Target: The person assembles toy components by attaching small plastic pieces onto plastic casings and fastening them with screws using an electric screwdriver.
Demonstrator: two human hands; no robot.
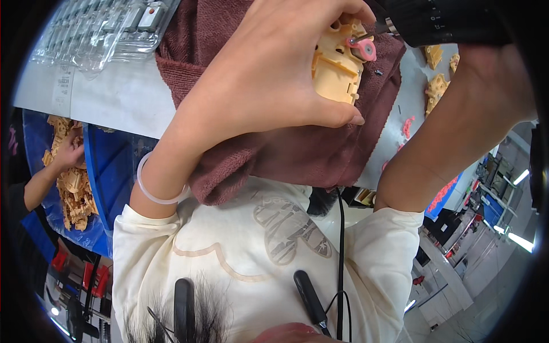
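My left hand (269, 74) is closed round a pale yellow plastic housing (333, 80), thumb along its near edge and fingers over the far side. A small pink part (367, 51) with a round metal piece sits on the housing. The bit of a black electric screwdriver (446, 22) reaches to this pink part from the upper right. My right hand (492, 64) is at the screwdriver, its fingers mostly hidden behind the tool's body. Beneath the housing lies a folded maroon towel (374, 123), with a small dark screw (378, 72) on it.
Clear plastic trays (108, 34) with grey parts stand at the upper left. Below them, another person's hand (70, 151) reaches into a blue bin (106, 177) of yellow parts. More yellow housings (436, 91) and loose pink pieces (407, 127) lie on the table to the right.
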